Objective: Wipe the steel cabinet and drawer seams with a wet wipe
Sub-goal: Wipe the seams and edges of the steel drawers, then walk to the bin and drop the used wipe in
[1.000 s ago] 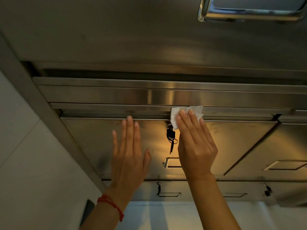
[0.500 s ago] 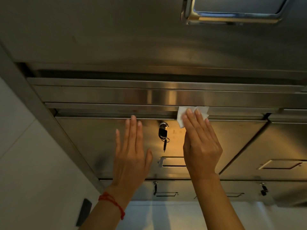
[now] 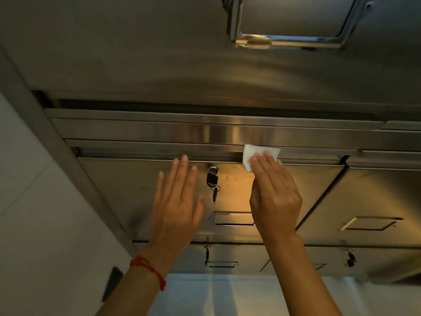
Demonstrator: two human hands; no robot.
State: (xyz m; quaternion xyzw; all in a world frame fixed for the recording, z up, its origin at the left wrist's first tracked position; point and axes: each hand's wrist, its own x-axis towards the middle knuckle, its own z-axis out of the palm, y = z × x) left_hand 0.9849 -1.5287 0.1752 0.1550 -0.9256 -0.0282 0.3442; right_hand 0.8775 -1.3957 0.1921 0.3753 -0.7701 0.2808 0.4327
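Head view | right hand (image 3: 274, 197), fingers straight, presses a white wet wipe (image 3: 259, 153) flat against the seam along the top edge of a steel drawer (image 3: 136, 188) | left hand (image 3: 176, 206) lies open and flat on the drawer front, holding nothing, left of the hanging keys (image 3: 213, 181), apart from the wipe

Left hand (image 3: 176, 208) flat on the drawer front (image 3: 127, 192), keys (image 3: 213, 181) between the hands, right hand (image 3: 274, 197) on the wipe (image 3: 256, 151) at the seam (image 3: 159, 153) above
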